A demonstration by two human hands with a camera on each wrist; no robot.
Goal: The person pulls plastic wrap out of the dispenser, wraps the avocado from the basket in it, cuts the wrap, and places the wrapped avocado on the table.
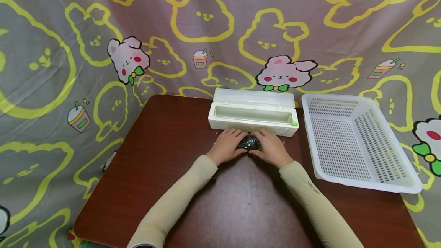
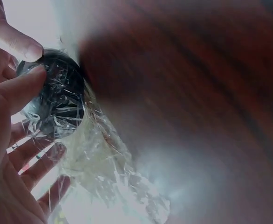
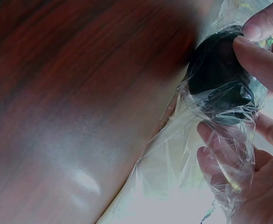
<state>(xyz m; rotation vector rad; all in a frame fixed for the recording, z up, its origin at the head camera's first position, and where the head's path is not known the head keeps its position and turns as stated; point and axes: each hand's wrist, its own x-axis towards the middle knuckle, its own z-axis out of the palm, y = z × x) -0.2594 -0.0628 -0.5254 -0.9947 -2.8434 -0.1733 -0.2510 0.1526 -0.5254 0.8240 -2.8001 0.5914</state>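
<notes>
A dark, glossy, rounded object [image 1: 249, 143] sits between both hands at the middle of the table, in front of a white cling film dispenser [image 1: 253, 119]. Clear cling film [image 2: 122, 186] covers its surface and trails off to the sides in both wrist views. My left hand [image 1: 228, 145] holds one side, its thumb pressed on the near face. From the other side my right hand [image 1: 272, 148] holds it, thumb likewise on the near face and fingers behind the film. What exactly lies under the wrap cannot be told.
The dispenser's lid [image 1: 254, 98] stands raised at the back, and a green slider [image 1: 294, 124] sits at its right end. To the right is a white perforated plastic basket [image 1: 318, 171]. A patterned curtain [image 1: 206, 10] borders the brown table [image 1: 155, 144].
</notes>
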